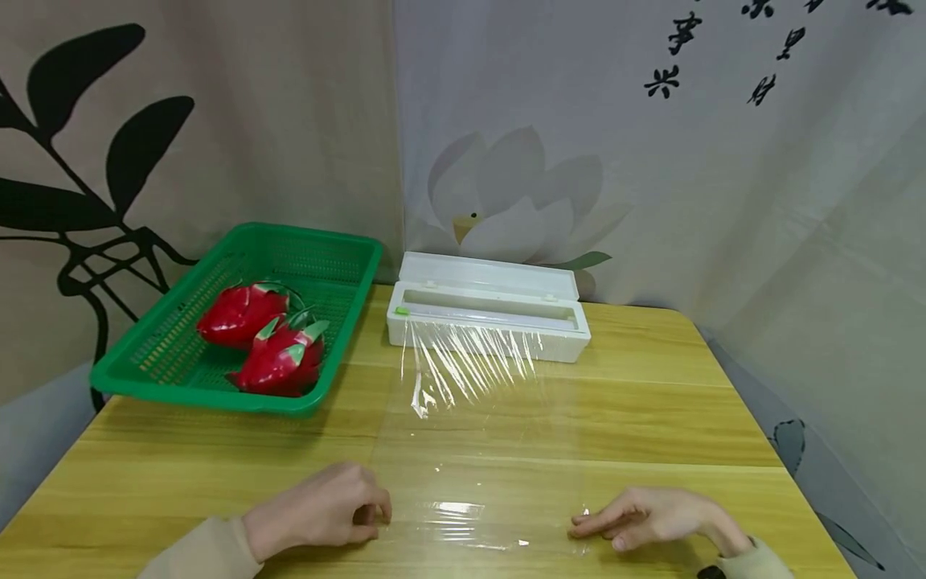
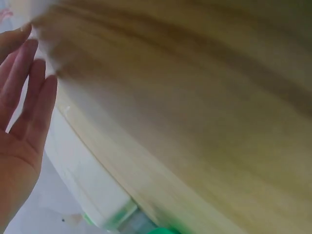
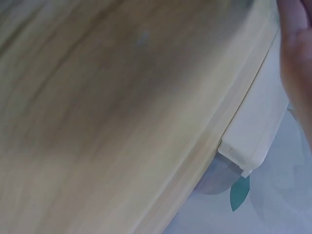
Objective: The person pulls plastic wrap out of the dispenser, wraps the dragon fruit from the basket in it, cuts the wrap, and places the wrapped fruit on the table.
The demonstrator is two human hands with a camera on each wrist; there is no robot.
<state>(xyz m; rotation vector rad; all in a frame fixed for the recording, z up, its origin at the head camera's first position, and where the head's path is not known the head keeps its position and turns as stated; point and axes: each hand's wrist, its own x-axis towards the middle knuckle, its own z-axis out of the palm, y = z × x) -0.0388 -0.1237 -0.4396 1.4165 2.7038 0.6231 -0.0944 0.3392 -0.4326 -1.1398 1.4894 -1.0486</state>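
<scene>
A sheet of clear plastic wrap (image 1: 477, 458) runs from a white wrap dispenser box (image 1: 492, 342) over the table toward me, wrinkled near the box and smoother in front. At the sheet's left side is my left hand (image 1: 329, 511), fingertips lowered by the film's edge. The left wrist view shows that hand (image 2: 22, 112) with extended fingers and the thumb apart from them. My right hand (image 1: 654, 519) reaches in from the right, its fairly straight fingertips at the sheet's right edge. Only part of this hand (image 3: 297, 58) appears in the right wrist view.
A green plastic basket (image 1: 174, 394) holding two red dragon fruits (image 1: 242, 314) stands at the left rear of the wooden table (image 1: 673, 410). The dispenser's lid (image 1: 492, 277) is raised, with a green slider (image 1: 402, 311) at its left end. Printed curtains (image 1: 723, 201) hang behind.
</scene>
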